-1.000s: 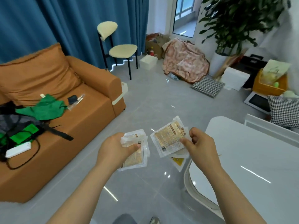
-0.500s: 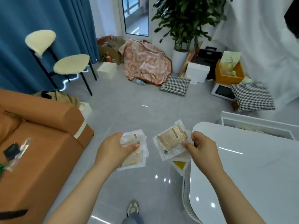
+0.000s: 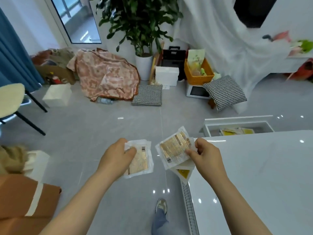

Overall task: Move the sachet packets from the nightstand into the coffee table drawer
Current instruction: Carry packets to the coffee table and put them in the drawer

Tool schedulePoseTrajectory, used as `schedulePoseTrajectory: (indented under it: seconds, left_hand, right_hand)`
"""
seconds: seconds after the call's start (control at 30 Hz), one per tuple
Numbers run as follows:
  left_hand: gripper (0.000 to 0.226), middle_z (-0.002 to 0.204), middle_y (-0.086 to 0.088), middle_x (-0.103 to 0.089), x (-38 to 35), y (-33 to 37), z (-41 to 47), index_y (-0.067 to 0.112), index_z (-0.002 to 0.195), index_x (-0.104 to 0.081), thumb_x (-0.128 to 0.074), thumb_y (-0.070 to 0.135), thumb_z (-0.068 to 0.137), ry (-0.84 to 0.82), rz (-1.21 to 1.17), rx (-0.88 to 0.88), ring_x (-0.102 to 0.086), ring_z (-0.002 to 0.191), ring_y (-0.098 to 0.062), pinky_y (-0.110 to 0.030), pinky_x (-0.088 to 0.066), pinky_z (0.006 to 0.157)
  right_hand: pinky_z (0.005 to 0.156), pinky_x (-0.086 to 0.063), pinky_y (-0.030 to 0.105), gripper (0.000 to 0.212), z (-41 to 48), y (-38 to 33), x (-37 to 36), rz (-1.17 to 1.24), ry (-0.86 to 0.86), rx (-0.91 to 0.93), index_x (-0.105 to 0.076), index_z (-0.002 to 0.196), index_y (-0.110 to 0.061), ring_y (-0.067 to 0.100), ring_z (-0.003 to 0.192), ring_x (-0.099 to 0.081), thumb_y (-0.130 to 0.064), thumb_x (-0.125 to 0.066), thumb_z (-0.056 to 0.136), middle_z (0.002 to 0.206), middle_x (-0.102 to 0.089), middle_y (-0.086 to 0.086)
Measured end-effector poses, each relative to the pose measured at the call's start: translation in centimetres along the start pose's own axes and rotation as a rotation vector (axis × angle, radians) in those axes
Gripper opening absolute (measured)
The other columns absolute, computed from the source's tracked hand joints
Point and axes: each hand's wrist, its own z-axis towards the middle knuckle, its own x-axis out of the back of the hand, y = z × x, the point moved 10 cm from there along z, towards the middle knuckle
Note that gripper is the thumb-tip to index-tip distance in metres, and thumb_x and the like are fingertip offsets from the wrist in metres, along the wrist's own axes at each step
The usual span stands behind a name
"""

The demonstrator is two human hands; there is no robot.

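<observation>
My left hand [image 3: 116, 158] grips a small stack of clear sachet packets [image 3: 141, 160] with tan contents, held over the grey floor. My right hand [image 3: 205, 154] pinches another bundle of sachet packets [image 3: 174, 148], with a yellow-printed one hanging below it. Both hands are in front of me at the left end of the white coffee table [image 3: 254, 175]. Beyond the table's far edge its drawer [image 3: 237, 127] stands pulled out, with yellow and white packets lying inside.
An orange sofa arm [image 3: 25, 197] is at lower left, a cream chair [image 3: 11, 99] at far left. Checked cushions [image 3: 147, 97], a pink blanket [image 3: 106, 75], boxes, an orange basket [image 3: 198, 72] and a potted plant [image 3: 140, 22] crowd the far floor. My foot [image 3: 160, 206] is below.
The view has swung right: the sofa has slid out to the left and the open drawer has come into sight. Both hands keep their hold on the sachets.
</observation>
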Motion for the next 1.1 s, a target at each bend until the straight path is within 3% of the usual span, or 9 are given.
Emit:
schedulePoseTrajectory:
  seconds: [0.13, 0.3, 0.4, 0.53, 0.67, 0.87, 0.97, 1.1]
  left_hand:
    - [0.016, 0.081, -0.002, -0.058, -0.5, 4.7, 6.6, 0.011, 0.09, -0.051, -0.049, 0.028, 0.092, -0.032, 0.031, -0.045, -0.054, 0.074, -0.02, -0.031, -0.039, 0.06]
    - [0.014, 0.081, 0.002, -0.056, -1.1, 10.7, 13.8, 0.015, 0.092, -0.051, -0.048, 0.029, 0.094, -0.055, 0.052, -0.125, -0.054, 0.073, -0.016, -0.029, -0.038, 0.057]
    - [0.013, 0.081, 0.001, -0.057, -1.8, 13.2, 18.3, 0.017, 0.088, -0.049, -0.048, 0.029, 0.094, -0.084, 0.068, -0.159, -0.053, 0.072, -0.016, -0.028, -0.037, 0.054]
    - [0.017, 0.079, 0.002, -0.057, -2.7, 15.8, 24.8, 0.019, 0.082, -0.046, -0.048, 0.03, 0.094, -0.121, 0.098, -0.186, -0.054, 0.07, -0.012, -0.028, -0.035, 0.051]
    - [0.015, 0.084, 0.001, -0.059, -3.0, 19.0, 32.0, 0.019, 0.086, -0.049, -0.049, 0.032, 0.093, -0.168, 0.109, -0.252, -0.057, 0.077, -0.016, -0.029, -0.042, 0.059]
    - [0.014, 0.08, 0.005, -0.055, -2.7, 25.5, 41.3, 0.022, 0.085, -0.047, -0.049, 0.032, 0.093, -0.249, 0.182, -0.404, -0.051, 0.071, -0.011, -0.026, -0.034, 0.055]
    - [0.014, 0.08, 0.005, -0.054, -4.0, 29.2, 45.2, 0.021, 0.088, -0.047, -0.048, 0.034, 0.093, -0.305, 0.238, -0.489, -0.051, 0.072, -0.013, -0.027, -0.032, 0.053]
    - [0.018, 0.089, 0.0, -0.059, -7.7, 33.8, 48.1, 0.016, 0.097, -0.052, -0.048, 0.034, 0.094, -0.414, 0.263, -0.569, -0.056, 0.079, -0.017, -0.029, -0.043, 0.06]
  right_hand:
    - [0.055, -0.05, 0.03, 0.019, 6.8, -0.5, 2.0, 0.003, 0.028, 0.0, -0.056, 0.076, -0.008, 0.017, 0.065, -0.057, -0.02, -0.067, 0.085, 0.072, -0.062, 0.003]
    - [0.056, -0.05, 0.031, 0.017, 14.4, -0.5, 4.5, -0.03, 0.08, -0.023, -0.056, 0.076, -0.012, 0.016, 0.067, -0.058, -0.021, -0.067, 0.085, 0.073, -0.062, 0.001]
    - [0.049, -0.037, 0.021, 0.024, 18.1, -0.2, 5.3, -0.028, 0.117, -0.058, -0.049, 0.069, -0.017, 0.012, 0.062, -0.052, -0.02, -0.066, 0.085, 0.069, -0.058, -0.001]
    - [0.053, -0.045, 0.032, 0.023, 23.4, 0.6, 5.4, -0.044, 0.16, -0.123, -0.05, 0.071, -0.014, 0.018, 0.065, -0.055, -0.024, -0.067, 0.084, 0.07, -0.059, 0.001]
    - [0.054, -0.048, 0.031, 0.025, 28.7, 0.4, 5.3, -0.04, 0.209, -0.184, -0.048, 0.068, -0.019, 0.016, 0.064, -0.056, -0.023, -0.066, 0.085, 0.068, -0.059, -0.001]
    - [0.061, -0.056, 0.03, 0.019, 35.2, 0.0, 5.7, -0.025, 0.297, -0.322, -0.052, 0.073, -0.025, 0.01, 0.071, -0.061, -0.025, -0.066, 0.087, 0.076, -0.062, -0.007]
    - [0.063, -0.057, 0.037, 0.019, 37.3, 0.8, 6.5, -0.015, 0.362, -0.394, -0.052, 0.073, -0.022, 0.013, 0.07, -0.062, -0.025, -0.066, 0.086, 0.074, -0.062, -0.005]
    - [0.063, -0.056, 0.041, 0.016, 39.0, 2.9, 8.1, 0.004, 0.431, -0.492, -0.056, 0.074, -0.017, 0.018, 0.07, -0.063, -0.023, -0.065, 0.086, 0.073, -0.064, -0.002]
